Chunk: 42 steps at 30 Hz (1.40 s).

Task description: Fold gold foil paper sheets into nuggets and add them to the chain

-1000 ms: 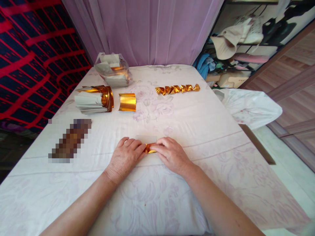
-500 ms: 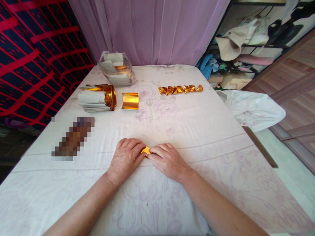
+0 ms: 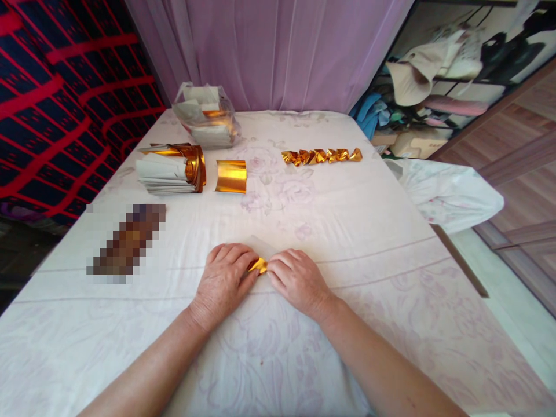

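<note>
Left hand (image 3: 223, 282) and right hand (image 3: 296, 280) are pinching one small gold paper piece (image 3: 259, 265) between their fingertips, its long axis running fingertip to fingertip

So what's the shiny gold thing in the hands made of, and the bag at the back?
The small gold piece pinched between the left hand and right hand looks like thin paper with a metallic gold foil face: it glints and holds sharp creases. The bag at the far edge looks like clear, thin plastic, since it is see-through, crinkled and glossy.
</note>
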{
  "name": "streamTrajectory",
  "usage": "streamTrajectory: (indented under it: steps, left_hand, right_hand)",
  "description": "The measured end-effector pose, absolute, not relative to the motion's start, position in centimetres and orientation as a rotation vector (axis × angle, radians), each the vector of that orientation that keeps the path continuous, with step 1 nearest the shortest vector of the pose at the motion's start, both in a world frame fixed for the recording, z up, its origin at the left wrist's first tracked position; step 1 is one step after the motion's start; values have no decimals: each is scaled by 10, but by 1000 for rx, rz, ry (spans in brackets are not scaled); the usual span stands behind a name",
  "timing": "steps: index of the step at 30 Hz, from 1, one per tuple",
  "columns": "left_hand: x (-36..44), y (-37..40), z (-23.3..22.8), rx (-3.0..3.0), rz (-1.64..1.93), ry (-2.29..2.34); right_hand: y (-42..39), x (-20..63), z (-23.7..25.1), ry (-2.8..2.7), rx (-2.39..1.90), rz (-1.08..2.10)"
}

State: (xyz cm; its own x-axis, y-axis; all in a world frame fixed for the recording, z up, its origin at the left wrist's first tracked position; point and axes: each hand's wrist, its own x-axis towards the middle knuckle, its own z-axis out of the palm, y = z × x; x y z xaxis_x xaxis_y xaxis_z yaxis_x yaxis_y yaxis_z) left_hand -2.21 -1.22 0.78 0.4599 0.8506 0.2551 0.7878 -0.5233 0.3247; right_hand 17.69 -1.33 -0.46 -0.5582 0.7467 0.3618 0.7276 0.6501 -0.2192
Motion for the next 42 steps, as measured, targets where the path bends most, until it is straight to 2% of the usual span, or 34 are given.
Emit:
streamTrajectory:
  steps: [19,42]
  left_hand:
    - [-14,-19,14,2468,512,1550]
    - [-11,-16,13,2416,554,1575]
  right_hand:
    - [-17,181,0,-2281,-1350,343]
    - [-18,167,2,-2227,-1572,112]
